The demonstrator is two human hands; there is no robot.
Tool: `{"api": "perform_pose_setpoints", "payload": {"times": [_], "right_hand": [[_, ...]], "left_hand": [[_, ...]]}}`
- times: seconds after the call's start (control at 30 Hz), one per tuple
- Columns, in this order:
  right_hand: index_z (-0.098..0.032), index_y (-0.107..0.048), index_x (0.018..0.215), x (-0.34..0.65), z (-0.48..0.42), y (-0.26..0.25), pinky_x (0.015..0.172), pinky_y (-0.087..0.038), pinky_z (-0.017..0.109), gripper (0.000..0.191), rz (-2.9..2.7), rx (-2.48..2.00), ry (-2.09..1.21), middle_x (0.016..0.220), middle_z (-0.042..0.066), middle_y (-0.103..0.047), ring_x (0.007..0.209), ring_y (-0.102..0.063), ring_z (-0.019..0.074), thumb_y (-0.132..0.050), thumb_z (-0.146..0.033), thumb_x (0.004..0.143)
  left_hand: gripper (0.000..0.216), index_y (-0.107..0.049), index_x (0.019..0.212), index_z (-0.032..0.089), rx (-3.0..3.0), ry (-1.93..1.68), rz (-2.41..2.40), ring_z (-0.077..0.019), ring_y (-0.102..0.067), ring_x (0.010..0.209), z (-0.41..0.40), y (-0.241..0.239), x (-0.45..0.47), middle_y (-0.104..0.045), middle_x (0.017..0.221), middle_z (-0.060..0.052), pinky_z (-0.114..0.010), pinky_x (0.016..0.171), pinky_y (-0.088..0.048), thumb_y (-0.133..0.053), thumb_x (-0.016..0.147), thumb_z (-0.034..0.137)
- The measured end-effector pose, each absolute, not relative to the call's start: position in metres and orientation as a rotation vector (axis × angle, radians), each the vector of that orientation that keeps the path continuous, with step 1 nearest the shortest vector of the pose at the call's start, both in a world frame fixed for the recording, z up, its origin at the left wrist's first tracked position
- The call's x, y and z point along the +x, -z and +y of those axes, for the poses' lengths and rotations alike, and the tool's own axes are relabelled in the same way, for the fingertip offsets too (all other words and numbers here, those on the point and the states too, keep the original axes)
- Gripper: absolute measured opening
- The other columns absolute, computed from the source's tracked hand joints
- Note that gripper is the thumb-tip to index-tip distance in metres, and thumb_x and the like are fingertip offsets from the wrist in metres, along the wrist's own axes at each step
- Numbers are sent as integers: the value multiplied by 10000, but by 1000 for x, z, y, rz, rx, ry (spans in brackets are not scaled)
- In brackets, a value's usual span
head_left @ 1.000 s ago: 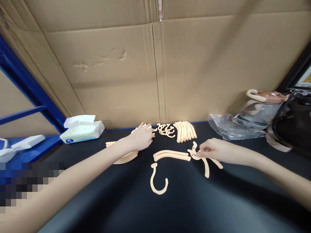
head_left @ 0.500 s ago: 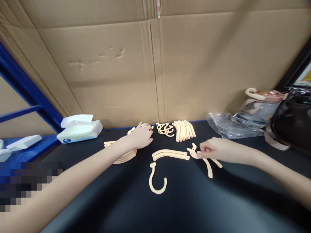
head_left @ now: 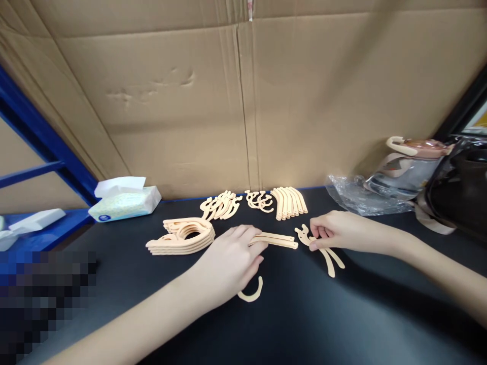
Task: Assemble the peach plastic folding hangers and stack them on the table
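Note:
My left hand (head_left: 238, 253) is closed over the left end of two slim, curved cream bars (head_left: 279, 239), which look like hanger parts. Its fingertips are partly hidden. Under that hand, a cream hanger hook (head_left: 251, 296) lies on the black table, its upper part covered. My right hand (head_left: 325, 230) pinches a pair of cream hanger arm pieces (head_left: 329, 261) whose ends splay toward me; notched tips show left of the fingers. To the left is a stack of folded cream hangers (head_left: 180, 248).
Along the back edge lie a pile of cream arm pieces (head_left: 222, 205), several small hooks (head_left: 259, 201) and a row of curved bars (head_left: 289, 204). A tissue pack (head_left: 125, 203) stands back left. Clear plastic wrap (head_left: 353, 195) and a water bottle (head_left: 407, 170) are at right, before a cardboard wall (head_left: 171, 101).
My left hand has come from the back pile of arm pieces toward me, onto the two curved bars. My right hand stays about where it was, still holding its pieces.

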State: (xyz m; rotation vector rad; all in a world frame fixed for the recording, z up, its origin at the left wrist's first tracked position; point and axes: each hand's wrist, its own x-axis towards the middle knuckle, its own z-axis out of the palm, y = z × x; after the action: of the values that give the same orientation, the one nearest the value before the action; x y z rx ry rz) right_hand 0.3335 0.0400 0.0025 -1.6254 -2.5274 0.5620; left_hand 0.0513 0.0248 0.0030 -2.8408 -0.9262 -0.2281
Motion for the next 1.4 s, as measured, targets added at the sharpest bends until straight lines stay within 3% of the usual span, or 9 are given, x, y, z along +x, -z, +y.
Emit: {"api": "perform_pose_setpoints", "payload": {"times": [0.3,0.6,0.83,1.4], "right_hand": [[-185,-638,780,335,43,0,471,-296,235,323,-2495,-1589,-691,621,-8,-562,538,-465,116,-564,-496,817],[-208,-662,869,335,47,0,471,-292,233,294,-2489,-1567,-769,631,-13,-576,535,-457,113,-537,-473,848],[-223,-643,979,341,50,3,486,-318,225,269,-2503,-1554,-782,664,-18,-581,565,-481,118,-578,-435,827],[-199,-669,1001,342,55,0,553,-355,242,278,-2429,-1446,-993,695,-4,-569,644,-521,143,-608,-386,805]], "left_hand": [[366,-540,1238,203,-2873,320,-1048,-284,-465,1214,21,15,38,-482,1350,-117,-434,961,-436,-415,947,388],[307,-590,1159,246,-2952,513,-1146,-231,-542,1084,32,27,29,-549,1261,-56,-384,896,-457,-378,962,347],[304,-578,1166,218,-2972,535,-1145,-227,-533,1084,33,30,30,-554,1253,-61,-382,898,-448,-396,957,343],[311,-585,1150,195,-2948,546,-1230,-237,-522,1105,34,32,32,-560,1251,-69,-401,905,-440,-390,959,342]]}}
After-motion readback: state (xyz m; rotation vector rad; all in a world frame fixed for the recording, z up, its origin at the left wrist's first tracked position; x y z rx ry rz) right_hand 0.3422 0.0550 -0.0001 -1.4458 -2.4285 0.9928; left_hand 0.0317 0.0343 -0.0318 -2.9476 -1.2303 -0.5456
